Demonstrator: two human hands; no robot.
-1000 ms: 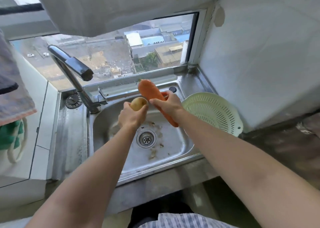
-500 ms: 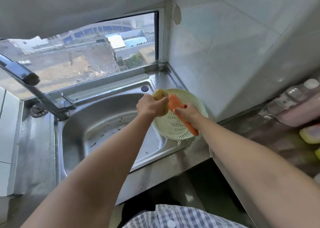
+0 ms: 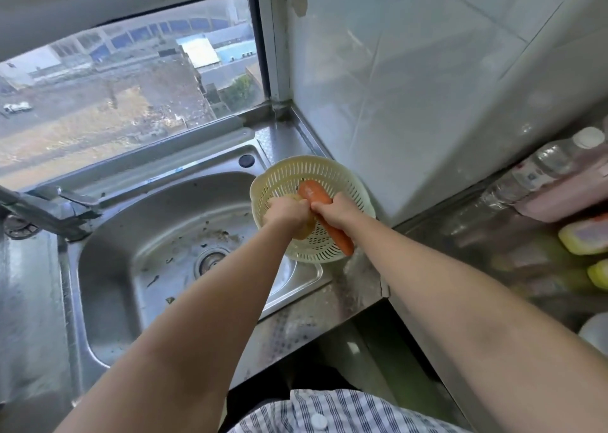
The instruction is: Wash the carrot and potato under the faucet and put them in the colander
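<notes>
A cream plastic colander [image 3: 332, 172] sits at the right rim of the steel sink [image 3: 138, 242], against the tiled wall. My right hand [image 3: 337, 210] grips an orange carrot [image 3: 314, 194] that lies slanted across the inside of the colander. My left hand [image 3: 288, 214] is closed over the yellowish potato [image 3: 301, 233], low inside the colander beside the carrot; most of the potato is hidden by the fingers. The faucet [image 3: 39, 212] shows only partly at the left edge, and no water is seen running.
The sink basin holds bits of dirt around the drain [image 3: 210, 260]. A window [image 3: 131, 80] runs behind the sink. On the counter at the right stand a clear bottle [image 3: 539, 172] and yellow-capped containers [image 3: 584, 238].
Both hands carried the carrot and potato from over the sink basin rightward and down into the colander. The view swung to the right with them.
</notes>
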